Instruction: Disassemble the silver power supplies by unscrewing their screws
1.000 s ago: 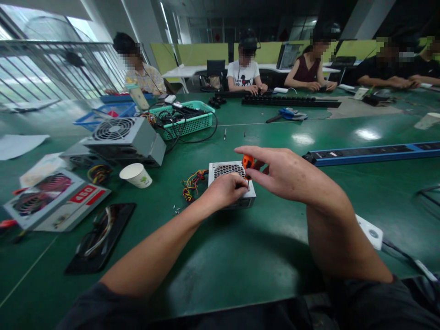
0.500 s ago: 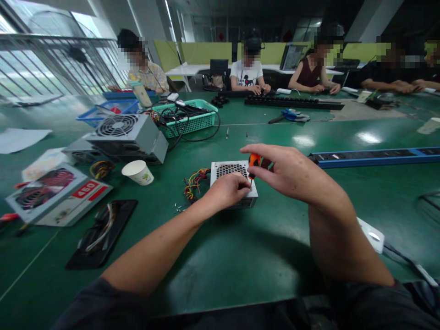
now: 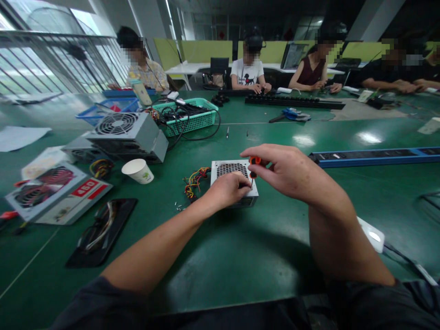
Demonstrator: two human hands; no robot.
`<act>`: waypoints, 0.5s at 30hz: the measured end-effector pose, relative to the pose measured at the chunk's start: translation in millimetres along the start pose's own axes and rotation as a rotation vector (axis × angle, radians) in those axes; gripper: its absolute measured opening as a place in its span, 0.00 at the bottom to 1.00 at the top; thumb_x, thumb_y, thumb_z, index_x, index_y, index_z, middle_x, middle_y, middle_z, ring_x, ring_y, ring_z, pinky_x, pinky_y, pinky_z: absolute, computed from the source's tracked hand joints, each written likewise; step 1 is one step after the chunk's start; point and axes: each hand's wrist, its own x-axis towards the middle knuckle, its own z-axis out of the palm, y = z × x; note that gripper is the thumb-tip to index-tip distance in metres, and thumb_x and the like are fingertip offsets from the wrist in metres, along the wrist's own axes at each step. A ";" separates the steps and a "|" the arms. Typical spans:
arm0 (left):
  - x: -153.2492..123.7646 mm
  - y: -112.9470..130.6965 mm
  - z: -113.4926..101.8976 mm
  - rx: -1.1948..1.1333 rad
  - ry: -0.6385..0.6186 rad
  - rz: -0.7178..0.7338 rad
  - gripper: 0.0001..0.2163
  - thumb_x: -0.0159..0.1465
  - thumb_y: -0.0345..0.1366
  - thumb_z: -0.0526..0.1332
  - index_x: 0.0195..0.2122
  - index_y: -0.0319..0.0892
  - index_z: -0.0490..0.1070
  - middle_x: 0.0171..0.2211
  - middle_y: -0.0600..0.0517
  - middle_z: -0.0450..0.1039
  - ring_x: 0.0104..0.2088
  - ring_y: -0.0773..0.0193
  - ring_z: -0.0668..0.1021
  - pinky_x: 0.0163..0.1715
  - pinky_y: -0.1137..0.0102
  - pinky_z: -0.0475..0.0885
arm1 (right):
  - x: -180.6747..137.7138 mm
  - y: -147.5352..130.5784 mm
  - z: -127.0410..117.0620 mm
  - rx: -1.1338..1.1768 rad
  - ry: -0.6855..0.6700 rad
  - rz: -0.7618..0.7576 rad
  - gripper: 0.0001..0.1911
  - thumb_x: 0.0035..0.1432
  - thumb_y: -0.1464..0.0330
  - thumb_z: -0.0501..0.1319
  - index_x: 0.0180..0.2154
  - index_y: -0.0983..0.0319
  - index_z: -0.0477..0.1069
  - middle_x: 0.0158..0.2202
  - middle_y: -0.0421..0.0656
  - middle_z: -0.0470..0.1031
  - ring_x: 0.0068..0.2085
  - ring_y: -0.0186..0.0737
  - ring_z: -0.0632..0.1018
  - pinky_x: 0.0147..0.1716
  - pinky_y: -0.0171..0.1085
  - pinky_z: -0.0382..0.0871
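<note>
In the head view, we have a gray box (image 3: 231,169) on the green counter (image 3: 268,256). Our right grip (image 3: 287,172) is closed around the top of an orange and black screwdriver (image 3: 255,161). The screwdriver stands almost straight up over the box's near right corner, with its thin end pointing down at the box. We cannot tell if the tip sits in a hole. Our left grip (image 3: 227,190) rests on the box, fingers bunched up small, right by the thin end. So the left one is nearer the low end, and the right one has the top. We cannot tell if the left fingers pinch anything. Wires (image 3: 196,180) spill out left of the box. Tiny bits (image 3: 179,207), maybe screws, lie left of it too, closer to us.
</note>
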 end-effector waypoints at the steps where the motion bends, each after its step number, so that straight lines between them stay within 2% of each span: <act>1: -0.1 0.3 -0.3 0.001 -0.003 0.002 0.08 0.62 0.30 0.61 0.36 0.44 0.81 0.39 0.50 0.81 0.39 0.60 0.79 0.40 0.67 0.71 | 0.5 0.4 0.2 -0.010 -0.001 -0.002 0.14 0.66 0.70 0.60 0.51 0.61 0.77 0.47 0.46 0.82 0.45 0.44 0.82 0.45 0.40 0.74; 5: -0.5 0.4 -1.5 -0.003 -0.011 0.006 0.08 0.62 0.30 0.61 0.36 0.44 0.81 0.38 0.51 0.81 0.38 0.60 0.79 0.39 0.68 0.70 | 0.6 -0.1 -1.0 -0.030 0.001 0.007 0.11 0.65 0.69 0.61 0.47 0.60 0.78 0.42 0.45 0.82 0.41 0.43 0.81 0.42 0.39 0.72; 11: -1.1 -1.3 -3.9 -0.065 -0.037 0.042 0.07 0.63 0.31 0.61 0.36 0.42 0.80 0.38 0.51 0.81 0.39 0.61 0.80 0.40 0.68 0.71 | -2.2 -2.1 -5.1 0.002 -0.048 0.006 0.17 0.65 0.72 0.58 0.55 0.61 0.75 0.50 0.47 0.80 0.49 0.46 0.80 0.48 0.42 0.72; 15: -0.7 -2.7 -6.1 -0.095 -0.076 0.035 0.07 0.64 0.33 0.63 0.39 0.42 0.80 0.39 0.51 0.81 0.40 0.61 0.80 0.41 0.69 0.71 | -2.0 0.5 -2.6 -0.055 -0.014 0.038 0.19 0.64 0.69 0.62 0.56 0.61 0.74 0.51 0.48 0.81 0.49 0.47 0.80 0.48 0.43 0.72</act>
